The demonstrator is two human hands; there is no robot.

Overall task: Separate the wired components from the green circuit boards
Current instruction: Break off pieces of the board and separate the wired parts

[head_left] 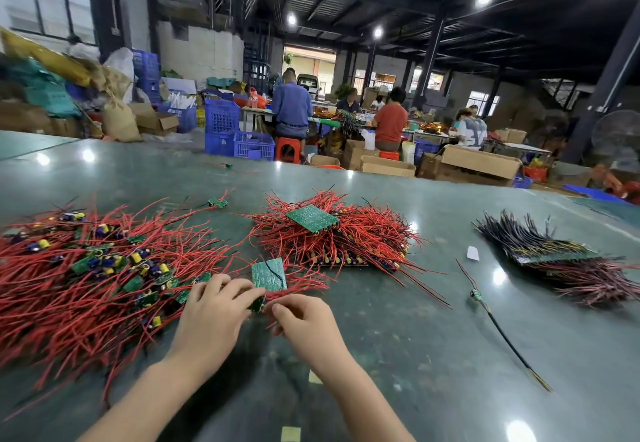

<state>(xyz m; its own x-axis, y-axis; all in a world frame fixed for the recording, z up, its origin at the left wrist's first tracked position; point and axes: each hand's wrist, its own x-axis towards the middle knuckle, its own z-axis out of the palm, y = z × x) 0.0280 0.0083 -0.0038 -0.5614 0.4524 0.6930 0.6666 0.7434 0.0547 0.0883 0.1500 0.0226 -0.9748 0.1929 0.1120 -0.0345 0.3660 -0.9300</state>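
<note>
A green circuit board panel (269, 274) with red wires trailing from it stands tilted just above my hands. My left hand (211, 317) pinches a small green piece (257, 304) at the panel's lower edge. My right hand (304, 320) grips the panel's lower edge and wires from the right. A heap of separated small boards with red wires (86, 268) lies to the left. A stack of uncut panels with red wires (332, 237) sits behind, one green panel (312, 217) on top.
A pile of boards with dark wires (561, 254) lies at the right. A single wired piece with a black lead (485, 303) and a white scrap (472, 253) lie between. The green table (415, 355) ends at the far edge; several seated people and blue crates are beyond.
</note>
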